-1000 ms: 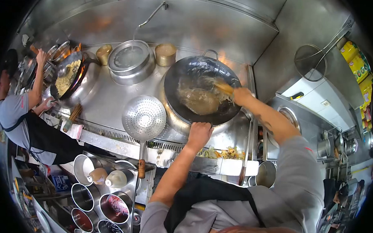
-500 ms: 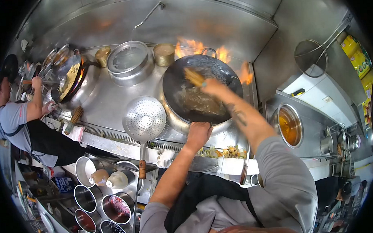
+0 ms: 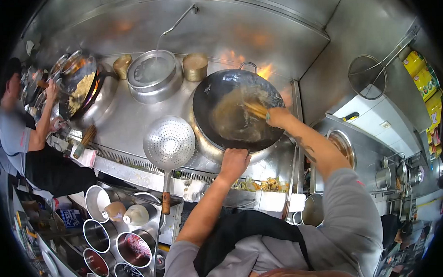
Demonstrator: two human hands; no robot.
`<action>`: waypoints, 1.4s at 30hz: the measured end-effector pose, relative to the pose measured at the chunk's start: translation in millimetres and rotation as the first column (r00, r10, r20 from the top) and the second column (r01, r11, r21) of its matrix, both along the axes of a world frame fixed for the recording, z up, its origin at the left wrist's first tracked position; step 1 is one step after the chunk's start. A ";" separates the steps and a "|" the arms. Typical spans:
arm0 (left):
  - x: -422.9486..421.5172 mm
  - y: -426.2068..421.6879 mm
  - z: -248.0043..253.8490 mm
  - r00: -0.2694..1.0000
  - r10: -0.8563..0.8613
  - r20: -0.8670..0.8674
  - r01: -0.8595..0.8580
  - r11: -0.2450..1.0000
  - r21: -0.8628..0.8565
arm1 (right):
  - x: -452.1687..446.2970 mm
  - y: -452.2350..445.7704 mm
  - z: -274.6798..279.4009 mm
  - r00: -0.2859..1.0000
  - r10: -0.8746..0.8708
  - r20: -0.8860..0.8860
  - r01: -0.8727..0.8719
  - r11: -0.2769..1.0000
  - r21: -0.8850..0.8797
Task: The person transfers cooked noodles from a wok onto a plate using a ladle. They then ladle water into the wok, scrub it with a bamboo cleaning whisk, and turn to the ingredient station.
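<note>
A large black wok point(image 3: 208, 97) sits over the burner in front of me, with murky liquid swirling inside. My left hand point(image 3: 235, 162) is closed at the wok's near rim, gripping its handle, which the fingers mostly hide. In my right hand point(image 3: 279, 118) is a bamboo wok brush point(image 3: 255, 109), its bristles in the liquid toward the wok's right side. Flames point(image 3: 265, 71) rise behind the far rim, near a loop handle point(image 3: 248, 64). To the left of the wok lies a perforated strainer ladle point(image 3: 169, 142) with a wooden handle.
A lidded-looking steel pot point(image 3: 153, 75) stands under a running spout point(image 3: 178, 20). A co-worker point(image 3: 33, 130) handles another wok point(image 3: 78, 94) of food at left. Sauce containers point(image 3: 136, 249) line the lower left; food scraps point(image 3: 264, 185) lie along the front gutter.
My right hand has swept the brush from the wok's upper left toward its right side. The flames behind have shrunk. My left hand stays at the near rim.
</note>
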State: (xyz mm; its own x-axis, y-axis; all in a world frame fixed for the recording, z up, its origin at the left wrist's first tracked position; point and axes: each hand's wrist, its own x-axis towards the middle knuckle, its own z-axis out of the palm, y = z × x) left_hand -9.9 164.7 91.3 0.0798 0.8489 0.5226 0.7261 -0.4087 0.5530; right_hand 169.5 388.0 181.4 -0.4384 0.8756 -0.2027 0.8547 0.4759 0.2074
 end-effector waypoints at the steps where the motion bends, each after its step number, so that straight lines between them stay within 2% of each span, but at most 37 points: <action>1: 0.0 0.6 -0.3 1.000 -0.001 0.001 0.001 1.000 -0.002 | 16.3 -8.7 12.3 0.998 0.063 -0.005 -0.063 0.997 -0.034; 2: -0.2 2.8 0.3 1.000 -0.011 -0.001 0.011 1.000 0.000 | 30.7 -15.9 28.1 0.992 0.127 -0.007 -0.127 0.989 -0.071; 3: -0.1 1.2 -0.1 1.000 -0.019 -0.002 0.019 1.000 -0.007 | 36.8 -15.7 47.6 0.990 0.096 0.105 -0.090 0.994 -0.066; 6: -3.0 -0.4 -1.4 0.999 -0.032 0.006 0.032 0.999 -0.009 | 30.3 27.6 47.2 0.986 0.065 0.154 -0.072 0.996 0.044; 8: -1.5 4.8 -0.4 0.999 -0.035 0.014 0.035 0.999 0.001 | -13.7 65.7 15.0 0.996 0.055 0.066 -0.062 0.991 0.117; 10: 0.2 3.8 -0.4 0.999 -0.029 0.020 0.029 1.000 0.000 | -39.6 54.6 -14.4 0.993 0.072 -0.095 -0.062 0.993 0.103; 11: 1.1 2.7 0.4 0.999 -0.031 0.023 0.031 0.999 -0.005 | -28.4 43.1 -21.2 0.981 0.136 -0.142 -0.123 0.988 0.099; 14: -6.1 0.3 2.2 0.999 -0.031 0.017 0.031 0.999 -0.009 | 13.5 34.3 -12.3 0.986 0.068 -0.152 -0.055 0.995 0.088; 15: -8.1 0.9 3.3 0.999 -0.031 0.015 0.031 1.000 0.000 | 18.0 42.9 -6.4 0.982 0.116 -0.152 -0.092 0.984 0.154; 18: -4.7 1.8 2.7 0.999 -0.035 -0.002 0.035 0.999 0.006 | -48.9 36.7 -4.2 0.939 -0.122 -0.322 0.096 0.991 -0.097; 19: -2.6 3.4 2.5 0.999 -0.037 -0.007 0.037 0.999 0.011 | -65.1 31.2 -35.2 0.774 -0.096 -0.626 -0.053 0.975 -0.216; 20: -0.7 4.4 3.2 0.999 -0.031 -0.010 0.032 0.999 0.024 | -92.1 31.6 -76.3 0.673 -0.243 -0.698 -0.010 0.941 -0.337; 21: 0.7 4.8 2.9 1.000 -0.025 -0.014 0.026 0.999 0.037 | -122.7 5.3 -92.7 0.424 -0.373 -0.825 -0.104 0.885 -0.453; 22: 1.9 3.2 0.9 1.000 -0.022 -0.018 0.022 0.999 0.044 | -146.5 -13.5 -110.9 0.208 -0.508 -0.836 -0.392 0.739 -0.547; 23: 3.5 4.5 -1.3 0.999 -0.029 -0.036 0.030 0.999 0.032 | -177.5 -26.4 -124.0 0.184 -0.640 -0.746 -0.386 0.651 -0.654; 24: 5.5 5.8 -3.4 0.998 -0.035 -0.052 0.036 0.999 0.020 | -184.2 -28.1 -123.5 0.101 -0.732 -0.673 -0.453 0.569 -0.687; 25: 7.4 6.8 -5.4 0.997 -0.036 -0.068 0.037 0.999 0.009 | -190.8 -30.1 -122.7 0.026 -0.815 -0.579 -0.518 0.485 -0.705; 26: 9.6 5.8 -7.5 0.998 -0.038 -0.058 0.038 0.999 0.004 | -189.9 -24.0 -117.5 -0.095 -0.865 -0.492 -0.645 0.430 -0.631; 27: 10.6 6.6 -6.8 0.998 -0.032 -0.053 0.032 0.999 0.004 | -204.0 3.0 -102.5 -0.144 -0.896 -0.421 -0.342 0.444 -0.828; 29: 6.6 7.1 -8.4 0.996 -0.028 -0.087 0.025 0.999 -0.033 | -210.6 68.5 -133.1 -0.200 -0.944 -0.264 -0.475 0.329 -0.816; 30: 6.7 10.0 -10.3 0.996 -0.046 -0.082 0.045 0.999 -0.021 | -209.4 71.6 -131.9 -0.309 -0.928 -0.210 -0.543 0.353 -0.762; 32: 6.5 10.4 -15.5 0.992 -0.101 -0.078 0.100 0.995 -0.009 | -230.8 38.7 -121.2 -0.363 -0.887 -0.286 -0.502 0.445 -0.741; 33: 5.8 10.5 -13.2 0.993 -0.079 -0.082 0.078 0.997 -0.009 | -241.2 6.0 -84.6 -0.373 -0.851 -0.371 -0.212 0.467 -0.858; 36: 4.6 4.6 -10.2 0.993 -0.020 -0.119 0.019 1.000 -0.012 | -206.0 61.1 -96.2 -0.351 -0.894 -0.277 -0.325 0.394 -0.860; 37: 3.1 10.9 -12.3 0.988 -0.025 -0.150 0.025 1.000 0.000 | -208.8 103.9 -132.7 -0.358 -0.925 -0.125 -0.517 0.308 -0.799; 38: 5.6 10.7 -19.7 0.983 -0.037 -0.179 0.038 0.999 0.002 | -213.2 88.9 -137.7 -0.336 -0.919 -0.205 -0.466 0.351 -0.812; 39: 5.6 16.7 -36.2 0.989 -0.078 -0.125 0.082 0.996 0.026 | -226.5 64.9 -130.3 -0.313 -0.904 -0.292 -0.423 0.407 -0.809; 40: 2.5 18.6 -31.8 0.990 -0.068 -0.120 0.072 0.997 0.026 | -236.1 38.7 -117.1 -0.285 -0.880 -0.380 -0.385 0.468 -0.795; 41: 3.1 14.3 -27.3 0.992 -0.061 -0.106 0.063 0.998 0.015 | -221.9 -10.9 -92.5 -0.162 -0.841 -0.516 -0.426 0.532 -0.732; 42: 2.7 10.1 -19.2 0.994 -0.055 -0.091 0.055 0.998 0.005 | -217.7 -7.9 -127.1 0.037 -0.765 -0.643 -0.518 0.535 -0.667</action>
State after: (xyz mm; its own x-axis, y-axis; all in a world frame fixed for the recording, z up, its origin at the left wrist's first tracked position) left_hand -7.2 174.9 72.1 0.1736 0.8381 0.5172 0.7493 -0.4532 0.4829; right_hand -48.2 380.1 54.3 -0.6432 0.7315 -0.2261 -0.0373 -0.3249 -0.9450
